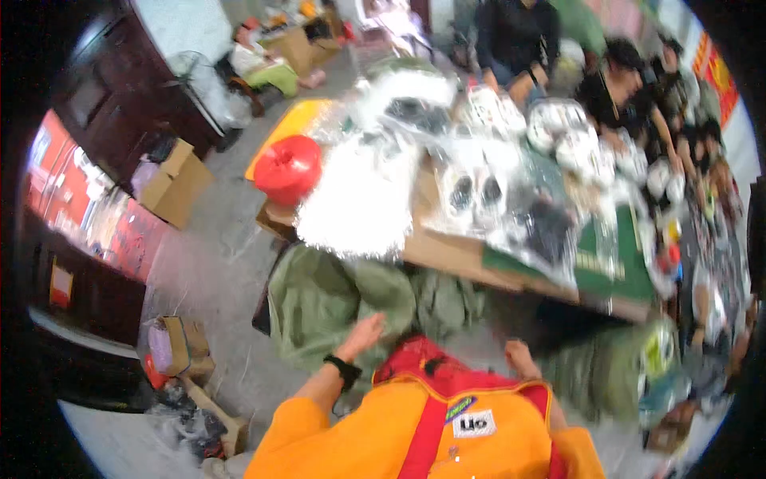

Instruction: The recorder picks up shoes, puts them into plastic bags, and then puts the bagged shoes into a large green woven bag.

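Observation:
My left hand (pixel 365 335), with a dark band at the wrist, is in front of a large green sack (pixel 311 299) that gapes at the top. Blur smears its fingers, and I cannot tell whether it touches the sack. My right hand (pixel 520 358) hangs low in front of the table's near edge, its fingers too smeared to read. Beyond both hands, the table (pixel 511 275) carries clear plastic bags of shoes (pixel 475 188), a glaring white plastic bundle (pixel 359 195) and a red roll of plastic twine (pixel 288 169).
Another green sack (pixel 447 303) slumps under the table edge, and a bulky green bundle (pixel 598 371) lies at the right. Cardboard boxes (pixel 177 185) stand by the dark door (pixel 120 88) at the left. Several people sit or stand around the table's far and right sides.

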### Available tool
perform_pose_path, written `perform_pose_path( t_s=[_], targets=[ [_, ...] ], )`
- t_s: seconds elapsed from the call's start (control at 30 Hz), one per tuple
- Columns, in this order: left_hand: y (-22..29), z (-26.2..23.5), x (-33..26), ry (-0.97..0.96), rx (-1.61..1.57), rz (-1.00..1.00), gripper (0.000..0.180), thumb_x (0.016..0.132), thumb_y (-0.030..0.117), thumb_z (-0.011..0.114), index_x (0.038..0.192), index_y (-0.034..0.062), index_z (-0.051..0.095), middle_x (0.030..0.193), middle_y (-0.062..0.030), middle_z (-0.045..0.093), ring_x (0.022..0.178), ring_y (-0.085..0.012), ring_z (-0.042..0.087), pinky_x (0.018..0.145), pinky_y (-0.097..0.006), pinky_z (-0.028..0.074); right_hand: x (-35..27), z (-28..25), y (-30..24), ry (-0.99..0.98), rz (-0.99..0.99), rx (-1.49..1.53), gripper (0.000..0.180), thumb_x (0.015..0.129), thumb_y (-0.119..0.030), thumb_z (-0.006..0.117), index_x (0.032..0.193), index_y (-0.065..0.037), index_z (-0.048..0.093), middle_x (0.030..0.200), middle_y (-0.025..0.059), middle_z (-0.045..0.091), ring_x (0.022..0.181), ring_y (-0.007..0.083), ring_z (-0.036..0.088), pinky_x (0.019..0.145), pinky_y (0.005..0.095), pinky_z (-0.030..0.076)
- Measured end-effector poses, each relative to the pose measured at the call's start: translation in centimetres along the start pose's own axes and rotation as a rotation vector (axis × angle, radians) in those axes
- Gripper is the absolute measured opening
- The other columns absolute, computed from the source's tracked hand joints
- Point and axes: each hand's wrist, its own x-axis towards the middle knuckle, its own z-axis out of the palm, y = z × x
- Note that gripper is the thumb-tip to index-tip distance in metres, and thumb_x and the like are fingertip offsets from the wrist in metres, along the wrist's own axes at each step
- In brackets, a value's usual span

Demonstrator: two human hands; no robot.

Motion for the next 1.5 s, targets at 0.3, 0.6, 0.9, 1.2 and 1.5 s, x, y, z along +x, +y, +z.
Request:
perform_pose_path(
  t_s=[0.3, 0.6, 0.9, 1.2, 1.5],
  targets=[
    [-3.3, -2.0, 3.0, -0.106, -0.087, -0.183, 0.039, 0.081, 0.026, 0.046, 0.116, 0.0095, 0.048, 0.102, -0.0137, 0.057, 0.092, -0.0305, 0.054, 0.081, -0.039, 0.042, 20.7, -0.3, 9.2, 0.232, 0.525, 0.588, 0.065, 0.071, -0.014, 0.056, 0.127, -0.015, 0.023, 0.06, 0.0034, 0.044, 0.044, 0.0124, 0.041, 0.033, 0.0258, 0.03],
    [1.1, -12.3, 9.0, -0.018, -0.049, -0.214, 0.041, 0.084, 0.022, 0.045, 0.121, 0.005, 0.042, 0.103, -0.0126, 0.055, 0.089, -0.0258, 0.054, 0.075, -0.037, 0.043, 26.3, -2.6, -6.5, 0.314, 0.819, 0.172, 0.066, 0.062, -0.017, 0.068, 0.115, -0.003, 0.031, 0.107, 0.0243, 0.048, 0.096, 0.0341, 0.05, 0.078, 0.0396, 0.043],
    [-2.9, -9.9, 7.3, 0.051, -0.162, -0.215, 0.04, 0.077, 0.02, 0.051, 0.113, 0.0036, 0.048, 0.1, -0.0134, 0.058, 0.09, -0.0263, 0.056, 0.077, -0.035, 0.044, 26.0, -1.8, -5.2, 0.334, 0.86, 0.352, 0.069, 0.064, -0.014, 0.065, 0.121, 0.0, 0.029, 0.113, 0.0217, 0.045, 0.098, 0.0316, 0.049, 0.082, 0.0375, 0.042],
    [-3.1, -10.6, 7.8, 0.028, -0.203, -0.287, 0.04, 0.074, 0.022, 0.054, 0.11, 0.0034, 0.052, 0.099, -0.0131, 0.059, 0.091, -0.0253, 0.056, 0.078, -0.033, 0.044, 25.9, -0.6, -4.2, 0.372, 0.843, 0.277, 0.069, 0.063, -0.01, 0.066, 0.122, -0.003, 0.031, 0.116, 0.0192, 0.042, 0.102, 0.0291, 0.047, 0.082, 0.0365, 0.044],
    [7.7, -20.1, 15.5, 0.361, -0.646, -0.091, 0.051, 0.076, 0.014, 0.052, 0.124, 0.0048, 0.036, 0.077, -0.0107, 0.058, 0.051, -0.0134, 0.051, 0.046, -0.026, 0.042, 30.2, -5.3, -14.5, -0.714, 0.251, 0.469, 0.051, 0.078, -0.029, 0.056, 0.121, -0.007, 0.041, 0.106, 0.0108, 0.05, 0.09, 0.0193, 0.051, 0.074, 0.028, 0.042]
  ],
)
